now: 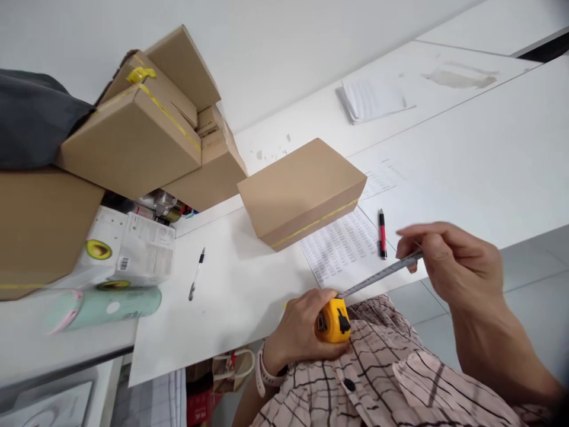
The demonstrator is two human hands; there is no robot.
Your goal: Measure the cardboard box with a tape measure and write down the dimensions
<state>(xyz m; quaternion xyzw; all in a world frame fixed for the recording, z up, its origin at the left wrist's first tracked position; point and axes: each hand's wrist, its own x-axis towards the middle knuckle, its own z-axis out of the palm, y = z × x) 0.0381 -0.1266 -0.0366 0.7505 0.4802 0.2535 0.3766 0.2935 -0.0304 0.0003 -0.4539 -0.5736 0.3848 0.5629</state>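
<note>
My left hand [297, 329] is wrapped round a yellow tape measure [333, 321] held near my chest. Its metal blade [382, 273] is drawn out to the right, and my right hand [448, 258] pinches the blade's far end. Just beyond the hands a closed cardboard box with a yellow tape strip [302, 190] sits on the white table [231, 284], partly on a printed sheet of figures [342, 246]. A red pen [382, 232] lies on that sheet, close to my right hand.
Stacked cardboard boxes [137, 130] fill the left. Below them are a white avocado-print box [120, 249], a mint bottle on its side [102, 305] and a silver pen [195, 274]. A paper stack [371, 98] lies far back. The table edge runs right under my hands.
</note>
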